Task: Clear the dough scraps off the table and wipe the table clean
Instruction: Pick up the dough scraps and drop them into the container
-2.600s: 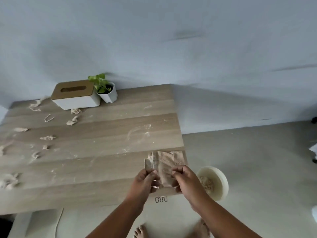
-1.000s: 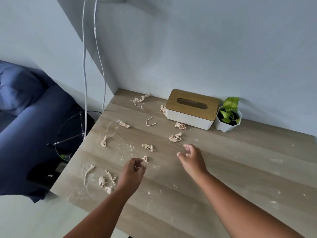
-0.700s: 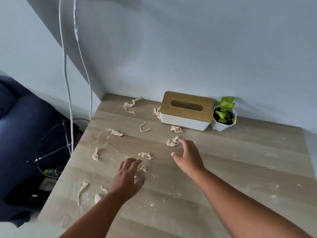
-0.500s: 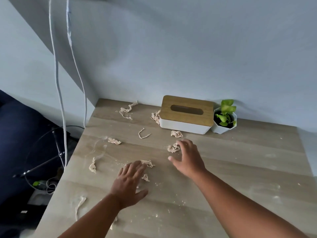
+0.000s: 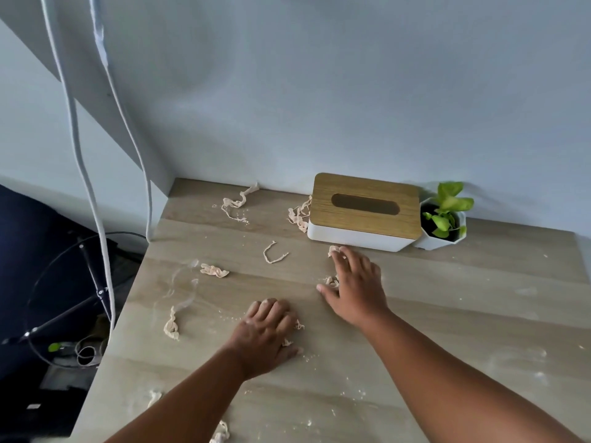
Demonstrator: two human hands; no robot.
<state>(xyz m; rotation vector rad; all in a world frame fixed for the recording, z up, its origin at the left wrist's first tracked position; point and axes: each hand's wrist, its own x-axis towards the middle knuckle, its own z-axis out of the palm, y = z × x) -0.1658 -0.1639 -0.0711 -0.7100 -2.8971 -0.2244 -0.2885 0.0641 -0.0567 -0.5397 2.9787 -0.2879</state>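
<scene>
On the bench (image 5: 447, 314), both hands lie flat, gripping nothing: the left hand (image 5: 267, 334) and right hand (image 5: 355, 282) each cover dough scraps (image 5: 214, 270). Best sweep inward, gathering scattered pieces before lifting.

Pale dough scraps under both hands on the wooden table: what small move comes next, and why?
Probably curl the right hand round the pale dough scraps beneath it and sweep them toward the left hand. Both hands lie flat over scraps on the floury wooden table, none gripped yet.
</scene>
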